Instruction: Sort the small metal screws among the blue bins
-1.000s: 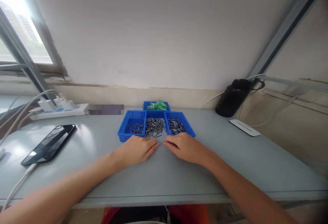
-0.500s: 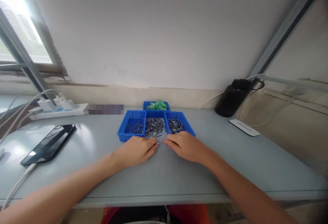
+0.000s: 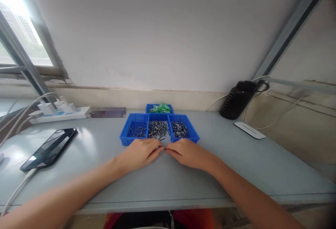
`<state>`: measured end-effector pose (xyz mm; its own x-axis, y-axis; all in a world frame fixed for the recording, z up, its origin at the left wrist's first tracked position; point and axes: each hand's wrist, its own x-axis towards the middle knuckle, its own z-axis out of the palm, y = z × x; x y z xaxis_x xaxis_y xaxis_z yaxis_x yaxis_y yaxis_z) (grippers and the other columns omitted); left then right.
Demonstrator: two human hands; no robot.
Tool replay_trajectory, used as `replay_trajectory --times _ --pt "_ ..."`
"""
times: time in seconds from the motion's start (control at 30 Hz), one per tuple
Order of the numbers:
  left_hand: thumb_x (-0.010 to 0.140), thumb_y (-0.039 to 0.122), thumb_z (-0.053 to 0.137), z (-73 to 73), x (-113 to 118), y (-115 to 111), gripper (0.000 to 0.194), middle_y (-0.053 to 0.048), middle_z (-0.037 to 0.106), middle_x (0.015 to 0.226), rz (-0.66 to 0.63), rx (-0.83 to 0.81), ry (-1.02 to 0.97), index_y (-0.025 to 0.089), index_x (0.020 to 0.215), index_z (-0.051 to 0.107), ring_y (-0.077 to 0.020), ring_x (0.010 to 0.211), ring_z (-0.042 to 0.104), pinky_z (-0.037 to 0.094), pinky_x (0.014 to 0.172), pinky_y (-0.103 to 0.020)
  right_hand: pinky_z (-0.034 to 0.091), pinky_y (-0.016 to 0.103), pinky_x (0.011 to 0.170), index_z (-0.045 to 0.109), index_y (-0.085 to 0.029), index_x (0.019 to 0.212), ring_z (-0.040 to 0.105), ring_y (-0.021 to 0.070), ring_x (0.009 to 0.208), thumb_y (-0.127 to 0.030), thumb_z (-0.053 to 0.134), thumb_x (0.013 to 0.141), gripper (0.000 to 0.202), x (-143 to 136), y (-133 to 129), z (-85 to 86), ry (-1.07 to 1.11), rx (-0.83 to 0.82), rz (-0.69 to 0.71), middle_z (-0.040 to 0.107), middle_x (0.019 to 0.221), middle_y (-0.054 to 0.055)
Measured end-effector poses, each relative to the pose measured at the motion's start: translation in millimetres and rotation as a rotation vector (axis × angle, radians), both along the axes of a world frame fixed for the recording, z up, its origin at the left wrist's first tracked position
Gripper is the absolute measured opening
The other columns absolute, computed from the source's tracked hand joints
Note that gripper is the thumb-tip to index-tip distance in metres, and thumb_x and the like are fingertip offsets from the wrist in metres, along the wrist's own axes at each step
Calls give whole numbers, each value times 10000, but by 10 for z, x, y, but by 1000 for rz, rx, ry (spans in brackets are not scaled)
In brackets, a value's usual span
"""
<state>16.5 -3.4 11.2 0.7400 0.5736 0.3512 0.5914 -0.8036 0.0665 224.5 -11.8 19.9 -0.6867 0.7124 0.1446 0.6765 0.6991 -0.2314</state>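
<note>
My left hand [image 3: 140, 152] is closed in a pinch on a small metal screw [image 3: 160, 147], held just above the table. Against the screw's end, my right hand [image 3: 187, 154] has its thumb and fingertips pressed together; what lies between them is too small to make out. Behind my left hand stands a blue bin [image 3: 125, 140] with scattered screws [image 3: 138, 130]. A fuller blue bin [image 3: 194, 135] of small metal pieces [image 3: 180, 129] is behind my right hand. Between the two bins lies a loose pile of screws [image 3: 158, 129].
A rear blue bin [image 3: 148, 107] holds green plastic bags [image 3: 161, 108]. On the left are a phone [image 3: 49, 148] with a cable and a power strip [image 3: 81, 112]. A black bottle [image 3: 235, 101] and a white flat device [image 3: 249, 130] are on the right.
My right hand has moved slightly left and down, so its fingertips now meet the end of the screw in my left hand. Before, a small gap showed between them.
</note>
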Motion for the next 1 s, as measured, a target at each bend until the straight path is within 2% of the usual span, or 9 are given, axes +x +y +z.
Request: replay_trajectory --times 0.13,0.43,0.67,0.87,1.0 --pt "941 317 306 -8 -7 -5 275 -14 585 769 -66 52 -7 171 911 537 -125 716 576 428 626 -228 334 235 582 578 -187 828 576 141 653 -224 344 918 253 -28 -15 -16 -12 0 11 635 711 17" --pt "940 295 276 39 0 9 299 5 577 684 33 11 163 178 777 497 -129 610 568 376 543 -228 270 236 537 521 -193 765 526 131 590 -308 299 940 305 46 2 10 -11 70 -85 575 628 0" --pt "940 312 273 30 17 -1 298 -7 575 676 57 -12 169 176 818 508 -139 616 588 397 551 -222 243 253 511 504 -184 675 481 122 515 -330 273 946 384 39 -1 28 -23 83 -101 520 554 -3" --pt "944 290 245 45 14 -10 298 -11 579 657 95 -23 205 179 840 501 -160 588 598 410 537 -242 287 236 546 534 -207 846 553 136 608 -326 327 935 255 42 -1 41 22 78 -101 592 640 -14" --pt "946 305 240 34 6 -1 293 -18 592 693 103 -43 153 179 842 483 -166 626 611 420 550 -243 310 245 565 539 -195 741 562 142 612 -310 311 937 322 49 18 18 -15 65 -87 605 642 2"
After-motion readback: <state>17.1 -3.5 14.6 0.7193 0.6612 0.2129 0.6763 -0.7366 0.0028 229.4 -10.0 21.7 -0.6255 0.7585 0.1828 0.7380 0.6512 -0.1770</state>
